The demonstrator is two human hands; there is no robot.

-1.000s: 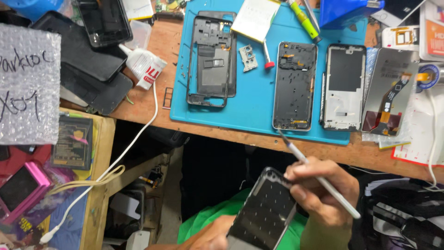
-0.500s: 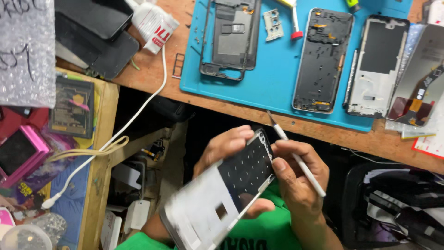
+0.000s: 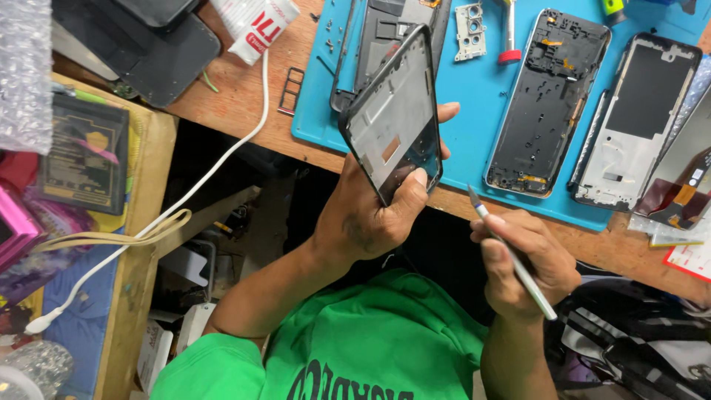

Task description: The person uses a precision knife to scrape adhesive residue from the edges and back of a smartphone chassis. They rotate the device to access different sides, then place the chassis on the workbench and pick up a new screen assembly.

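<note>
Your left hand [image 3: 370, 215] hides the phone frame's [image 3: 392, 118] lower corner. The far phone housing [image 3: 385, 30] is cut off by the top edge, and the frame covers its middle.

Phone frame [image 3: 396, 118]: dark-rimmed mid-frame, pale grey inner plate with a small brown patch near its middle and a darker area toward its lower end.
Frame pose: raised on a tilt, long axis slanting, inner face toward the camera.
Frame position: gripped at its lower end by the left hand [image 3: 366, 215], thumb on the bottom corner, fingertips showing past the far edge.
Tool [image 3: 511, 252]: slim white-handled metal pick, pointed tip.
Tool position: pinched in the right hand [image 3: 522, 263], tip slanting up toward the frame, not touching it.
</note>
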